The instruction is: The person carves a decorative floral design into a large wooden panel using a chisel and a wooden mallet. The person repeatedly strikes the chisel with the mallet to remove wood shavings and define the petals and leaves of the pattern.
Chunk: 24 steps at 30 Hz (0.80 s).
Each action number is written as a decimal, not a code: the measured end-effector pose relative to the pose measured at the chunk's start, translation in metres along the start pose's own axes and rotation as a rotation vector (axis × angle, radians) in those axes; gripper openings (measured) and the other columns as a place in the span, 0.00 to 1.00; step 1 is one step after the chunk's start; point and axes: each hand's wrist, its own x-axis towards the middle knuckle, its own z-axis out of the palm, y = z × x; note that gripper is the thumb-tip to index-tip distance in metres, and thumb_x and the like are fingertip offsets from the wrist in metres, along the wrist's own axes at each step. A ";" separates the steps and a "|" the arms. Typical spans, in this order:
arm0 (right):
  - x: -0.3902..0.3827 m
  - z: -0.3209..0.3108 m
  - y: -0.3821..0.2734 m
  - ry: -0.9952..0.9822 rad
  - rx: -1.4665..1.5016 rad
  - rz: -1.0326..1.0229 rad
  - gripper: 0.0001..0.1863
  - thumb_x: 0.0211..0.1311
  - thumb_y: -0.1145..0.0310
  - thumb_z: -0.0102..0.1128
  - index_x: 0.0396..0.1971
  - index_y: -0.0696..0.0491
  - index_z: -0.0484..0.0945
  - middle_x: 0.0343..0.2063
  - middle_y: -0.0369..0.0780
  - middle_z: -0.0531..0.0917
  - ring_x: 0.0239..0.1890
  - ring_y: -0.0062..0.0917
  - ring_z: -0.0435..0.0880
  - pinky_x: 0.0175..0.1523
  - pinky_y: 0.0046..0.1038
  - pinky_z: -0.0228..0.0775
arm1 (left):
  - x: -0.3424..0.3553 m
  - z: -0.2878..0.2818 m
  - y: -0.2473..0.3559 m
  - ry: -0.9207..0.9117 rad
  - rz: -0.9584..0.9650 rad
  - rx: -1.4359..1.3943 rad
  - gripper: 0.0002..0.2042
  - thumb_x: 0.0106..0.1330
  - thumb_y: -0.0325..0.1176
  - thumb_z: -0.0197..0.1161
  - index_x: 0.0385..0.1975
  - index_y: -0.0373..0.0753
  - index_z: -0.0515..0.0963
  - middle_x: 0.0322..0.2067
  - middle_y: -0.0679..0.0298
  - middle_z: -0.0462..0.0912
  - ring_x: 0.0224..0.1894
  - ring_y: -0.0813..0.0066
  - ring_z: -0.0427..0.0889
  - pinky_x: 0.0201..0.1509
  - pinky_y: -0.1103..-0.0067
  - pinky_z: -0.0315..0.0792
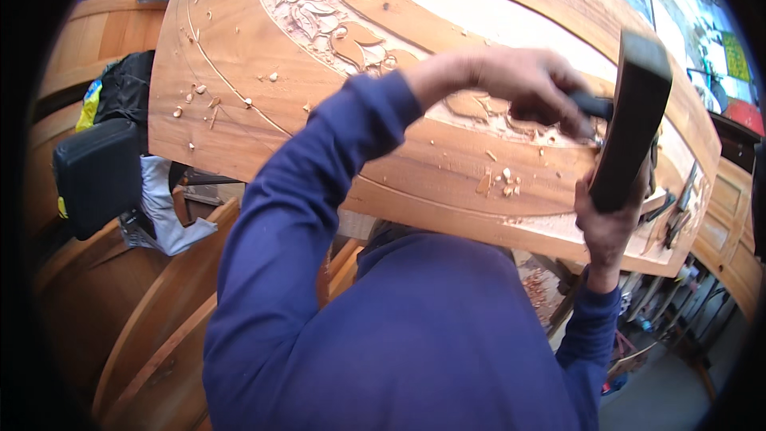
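My left hand reaches across the wooden panel and is closed around a carving chisel with a dark handle. Its tip is near the carved border, partly hidden by my fingers and the mallet. In my right hand is a mallet, whose long, dark, block-shaped head stands raised close beside the chisel handle. The mallet's handle is mostly covered by my grip and the head. Leaf and flower relief runs along a curved band of the panel, around a pale oval middle.
Wood chips lie scattered over the panel. More carving tools rest at its right end. A black padded seat or backrest stands at the left, near curved wooden pieces. Another panelled wooden piece is at the right.
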 end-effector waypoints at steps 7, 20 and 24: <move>-0.006 -0.020 0.009 0.133 0.424 0.045 0.37 0.60 0.83 0.63 0.70 0.57 0.64 0.48 0.45 0.81 0.43 0.30 0.84 0.53 0.32 0.77 | 0.027 -0.004 -0.012 0.260 0.136 0.061 0.18 0.67 0.49 0.76 0.40 0.41 0.83 0.19 0.78 0.67 0.18 0.91 0.63 0.20 0.86 0.54; 0.025 -0.058 0.000 0.197 0.427 -0.056 0.26 0.65 0.82 0.61 0.63 0.61 0.71 0.43 0.46 0.83 0.38 0.29 0.85 0.48 0.32 0.79 | -0.001 0.013 -0.025 0.432 0.466 0.071 0.16 0.69 0.45 0.74 0.41 0.37 0.86 0.19 0.77 0.71 0.19 0.91 0.64 0.21 0.85 0.54; 0.044 -0.061 -0.013 0.249 0.443 -0.125 0.23 0.66 0.77 0.62 0.60 0.64 0.72 0.44 0.50 0.83 0.40 0.32 0.85 0.50 0.35 0.81 | -0.003 -0.011 -0.020 0.543 0.459 -0.149 0.13 0.77 0.43 0.66 0.49 0.40 0.82 0.21 0.82 0.67 0.18 0.94 0.59 0.20 0.87 0.51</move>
